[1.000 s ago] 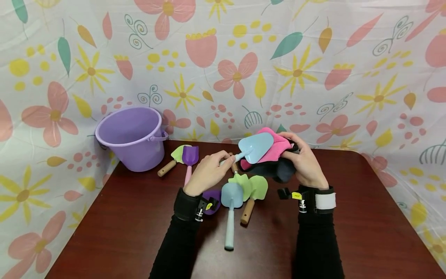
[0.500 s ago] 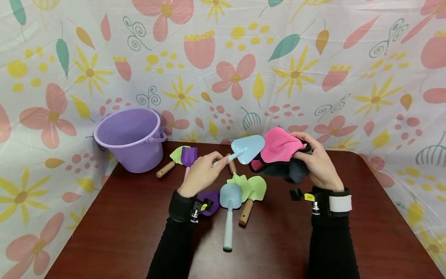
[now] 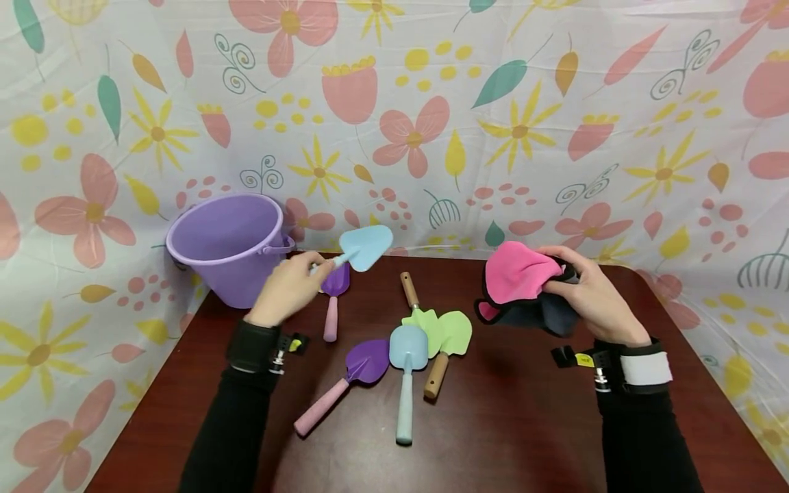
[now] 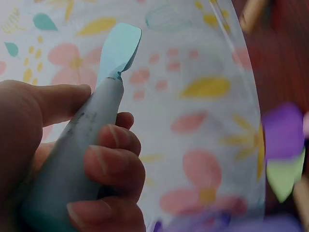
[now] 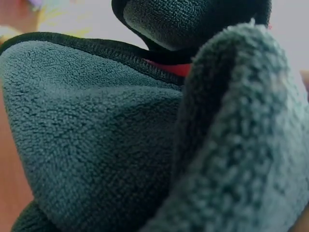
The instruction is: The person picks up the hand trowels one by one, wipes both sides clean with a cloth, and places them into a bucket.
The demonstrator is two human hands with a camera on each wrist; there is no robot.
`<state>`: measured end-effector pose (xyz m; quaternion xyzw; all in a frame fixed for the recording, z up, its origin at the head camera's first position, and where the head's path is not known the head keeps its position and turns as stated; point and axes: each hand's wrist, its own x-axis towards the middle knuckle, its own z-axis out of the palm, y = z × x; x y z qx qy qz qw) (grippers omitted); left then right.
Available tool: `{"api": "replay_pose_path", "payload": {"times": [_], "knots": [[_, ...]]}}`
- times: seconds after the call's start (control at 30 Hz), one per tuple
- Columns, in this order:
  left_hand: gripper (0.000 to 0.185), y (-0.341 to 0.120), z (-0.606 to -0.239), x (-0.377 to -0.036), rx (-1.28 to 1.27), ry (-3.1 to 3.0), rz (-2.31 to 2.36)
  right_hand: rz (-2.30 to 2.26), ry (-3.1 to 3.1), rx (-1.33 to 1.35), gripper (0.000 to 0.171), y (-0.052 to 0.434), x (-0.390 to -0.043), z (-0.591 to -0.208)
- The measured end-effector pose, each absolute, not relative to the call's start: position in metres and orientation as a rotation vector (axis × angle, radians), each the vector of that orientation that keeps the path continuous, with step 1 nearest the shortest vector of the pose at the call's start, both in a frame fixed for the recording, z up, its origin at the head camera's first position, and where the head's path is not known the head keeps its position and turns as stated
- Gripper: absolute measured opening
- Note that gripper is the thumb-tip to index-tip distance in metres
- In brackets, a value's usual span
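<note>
My left hand [image 3: 290, 287] grips a light blue trowel [image 3: 367, 245] by its handle, raised near the purple bucket [image 3: 237, 274] with the blade pointing right. The left wrist view shows the fingers [image 4: 116, 164] curled round the pale handle [image 4: 82, 140]. On the right side, my right hand [image 3: 594, 294] holds a bunched pink and dark grey cloth [image 3: 518, 277] above the table. Its fuzzy grey side [image 5: 96, 130] fills most of the right wrist view and hides that hand there.
Mid-table lie a second light blue shovel [image 3: 407, 349], a purple trowel [image 3: 366, 361] with a pink handle, and two light green tools [image 3: 456, 332] with wooden handles. Another purple shovel [image 3: 335, 281] lies beside the bucket. A flowered sheet [image 3: 413, 137] hangs behind the table.
My left hand has carried the light blue trowel left, away from the cloth and towards the bucket. My right hand has moved right with the cloth.
</note>
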<state>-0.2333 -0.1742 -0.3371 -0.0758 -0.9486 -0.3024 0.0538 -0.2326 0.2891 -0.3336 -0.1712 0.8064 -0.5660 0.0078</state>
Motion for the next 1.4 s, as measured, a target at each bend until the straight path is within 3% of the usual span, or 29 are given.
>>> {"api": "replay_pose_path", "payload": {"times": [0.37, 0.7, 1.0, 1.4], "knots": [[0.051, -0.262, -0.287, -0.251, -0.086, -3.021, -0.617, -1.407, 2.799, -0.485, 0.042, 0.324, -0.231, -0.354], [0.06, -0.327, -0.276, -0.263, -0.111, -3.127, -0.602, -1.346, 2.824, -0.487, 0.041, 0.339, -0.231, -0.36], [0.053, -0.352, -0.268, -0.265, -0.045, -3.229, -0.564, -1.332, 2.822, -0.487, 0.043, 0.351, -0.233, -0.372], [0.048, -0.359, -0.286, -0.286, 0.055, -3.257, -0.257, -1.297, 2.849, -0.517, 0.042, 0.36, -0.235, -0.385]]}}
